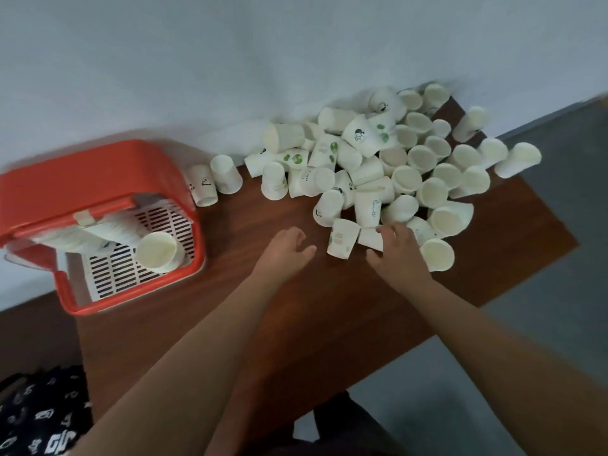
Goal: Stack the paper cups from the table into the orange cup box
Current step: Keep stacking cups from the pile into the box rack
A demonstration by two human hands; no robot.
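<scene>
A heap of several white paper cups [388, 166] lies across the far right of the brown table [263, 317], most on their sides. The orange cup box [98, 179] stands at the left with its lid up, and a long stack of nested cups [154, 248] lies slanted across its white slotted tray. My right hand [398, 251] grips a cup [370, 238] lying at the near edge of the heap. My left hand [289, 248] hovers with loosely curled fingers just left of a printed cup [342, 238], holding nothing.
Two lone cups [214, 182] lie between the box and the heap. A white wall runs behind the table. Grey floor shows past the table's right edge [526, 264]. Black patterned fabric [39, 416] sits at the lower left.
</scene>
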